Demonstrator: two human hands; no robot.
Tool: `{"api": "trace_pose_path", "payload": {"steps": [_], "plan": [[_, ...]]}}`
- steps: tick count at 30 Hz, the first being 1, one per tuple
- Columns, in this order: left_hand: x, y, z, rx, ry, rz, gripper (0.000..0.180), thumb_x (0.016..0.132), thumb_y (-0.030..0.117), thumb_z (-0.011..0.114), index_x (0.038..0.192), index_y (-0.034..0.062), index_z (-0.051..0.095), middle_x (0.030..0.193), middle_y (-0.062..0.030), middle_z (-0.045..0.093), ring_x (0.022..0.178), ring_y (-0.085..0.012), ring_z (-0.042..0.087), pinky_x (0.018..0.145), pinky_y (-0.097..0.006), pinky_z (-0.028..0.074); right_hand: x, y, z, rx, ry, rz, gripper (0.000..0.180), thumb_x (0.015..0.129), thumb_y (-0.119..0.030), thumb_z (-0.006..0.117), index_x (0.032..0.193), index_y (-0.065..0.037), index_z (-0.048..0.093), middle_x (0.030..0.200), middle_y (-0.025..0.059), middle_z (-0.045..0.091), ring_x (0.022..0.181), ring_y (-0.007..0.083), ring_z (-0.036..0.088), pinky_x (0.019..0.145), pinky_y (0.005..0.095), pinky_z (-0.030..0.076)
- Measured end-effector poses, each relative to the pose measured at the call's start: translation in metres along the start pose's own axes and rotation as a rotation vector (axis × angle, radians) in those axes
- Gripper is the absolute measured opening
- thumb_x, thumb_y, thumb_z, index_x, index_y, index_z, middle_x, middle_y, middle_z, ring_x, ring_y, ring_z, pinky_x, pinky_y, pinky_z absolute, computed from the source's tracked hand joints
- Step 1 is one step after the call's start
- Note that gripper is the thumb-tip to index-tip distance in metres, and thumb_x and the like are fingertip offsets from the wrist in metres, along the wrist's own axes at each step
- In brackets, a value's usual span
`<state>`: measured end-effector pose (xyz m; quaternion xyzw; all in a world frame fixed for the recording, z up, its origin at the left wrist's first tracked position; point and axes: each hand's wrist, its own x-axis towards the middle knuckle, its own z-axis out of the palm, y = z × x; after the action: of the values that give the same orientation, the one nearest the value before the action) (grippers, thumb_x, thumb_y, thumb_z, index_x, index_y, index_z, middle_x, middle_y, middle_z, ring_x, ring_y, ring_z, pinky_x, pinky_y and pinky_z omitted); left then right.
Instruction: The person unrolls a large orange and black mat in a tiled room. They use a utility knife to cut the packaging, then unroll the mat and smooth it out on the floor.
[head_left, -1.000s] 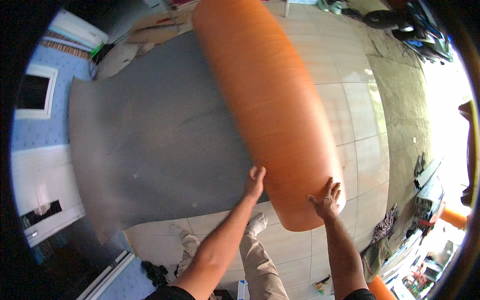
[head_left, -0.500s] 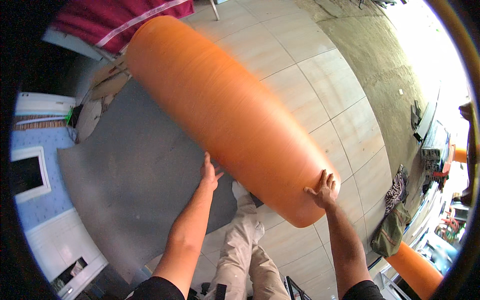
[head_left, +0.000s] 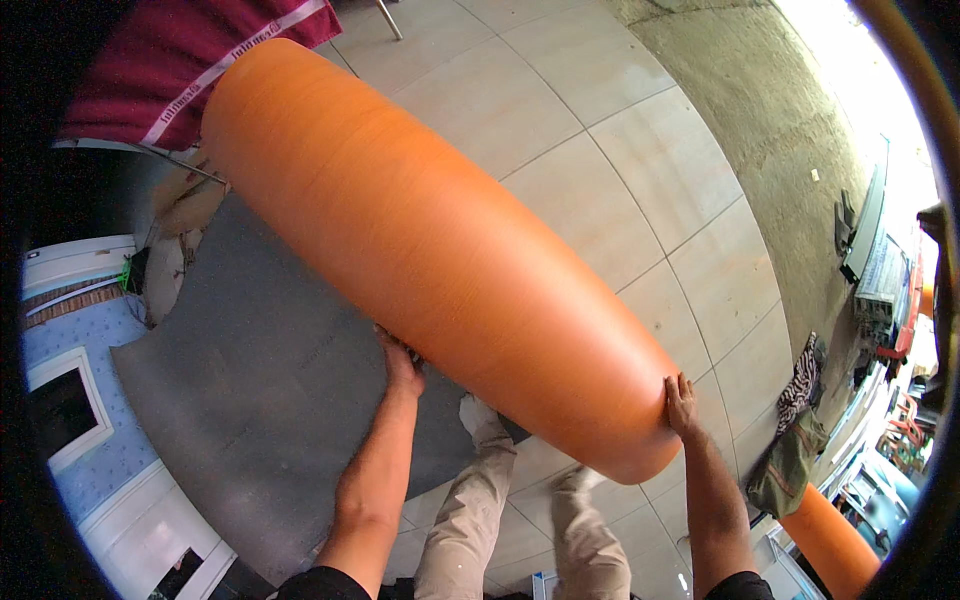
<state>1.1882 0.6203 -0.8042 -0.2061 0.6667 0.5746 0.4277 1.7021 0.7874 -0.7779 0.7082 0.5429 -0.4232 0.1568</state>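
Observation:
A long, thick orange roll (head_left: 430, 250) with a smooth, faintly streaked surface stretches diagonally from the upper left to the lower right. My left hand (head_left: 402, 368) is at its near lower edge, with fingers curled in against the underside and partly hidden. Against the right end of the roll lies my right hand (head_left: 682, 408), palm to the edge and fingers stretched out flat. A dark grey sheet (head_left: 270, 310) is spread on the floor below the roll. My feet are close to the roll's near side, the left one at the grey sheet.
Beige floor tiles (head_left: 600, 200) extend beyond the roll to rough concrete (head_left: 720, 80). A maroon cloth (head_left: 200, 50) hangs by the roll's far end. At right are a green bag (head_left: 790, 470), another orange roll (head_left: 830, 540) and stacked metal profiles (head_left: 872, 280). White-and-blue panels (head_left: 90, 400) stand left.
The roll's far end has shifted left and its near end slightly down. My left hand has closed in on the lower edge; my right hand has slid from the top to the end. My right foot has stepped right.

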Motion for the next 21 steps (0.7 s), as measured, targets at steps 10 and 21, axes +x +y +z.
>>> {"api": "trace_pose_path", "payload": {"steps": [10,21], "plan": [[-0.032,0.020,0.117,0.334,0.055,0.678,0.096,0.095,0.058,0.055,0.156,0.0009,0.007,0.159,-0.0219,0.016,0.146,-0.0337,0.021,0.118,-0.047,0.023,0.014,-0.019,-0.006,0.547,0.270,0.462,0.087,0.084,-0.069,0.061,0.121,0.010,0.062,0.119,0.0229,0.066,0.107,0.0343,0.064,0.091,0.0458,0.049],[-0.097,-0.064,0.179,0.344,0.230,0.507,0.100,0.092,0.064,0.055,0.157,0.0029,0.009,0.160,-0.0203,0.020,0.145,-0.0335,0.026,0.117,-0.045,0.027,0.069,0.011,-0.075,1.086,-0.481,0.406,0.063,0.093,-0.054,0.059,0.129,-0.002,0.059,0.125,0.0164,0.065,0.110,0.0294,0.064,0.094,0.0456,0.051]]}}
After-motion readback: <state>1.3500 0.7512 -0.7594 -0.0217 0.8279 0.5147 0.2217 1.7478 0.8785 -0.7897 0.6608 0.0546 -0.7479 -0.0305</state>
